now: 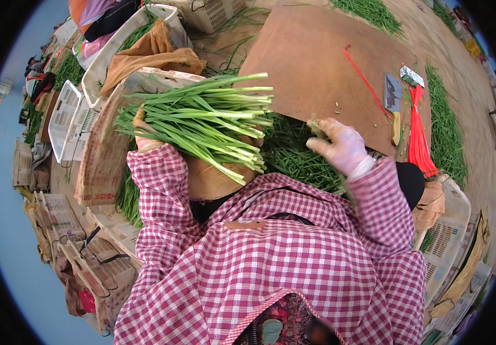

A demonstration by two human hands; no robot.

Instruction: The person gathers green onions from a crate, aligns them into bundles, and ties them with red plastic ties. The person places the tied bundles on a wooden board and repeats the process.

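My gloved left hand [144, 129] holds a thick bundle of long green stalks [213, 123], likely garlic chives or similar greens. Their pale cut ends point right and the leaves lie over the hand. To the right, my gloved right hand [338, 144] is raised beside the near edge of a brown board [304, 56], thumb and fingers apart, with a blurred bit of plant matter at the fingertips. Loose green leaves [300, 159] lie below, between the hands. A cleaver [392, 97] with a yellow handle, a single red tie [362, 77] and a bunch of red ties [418, 129] rest on the board.
A small box [412, 76] sits near the cleaver. White plastic crates [69, 120] stand at the left, one with an orange mesh sack [153, 60] over it. More greens [446, 129] lie on the floor beyond the board. Part of another person [101, 19] shows at the upper left.
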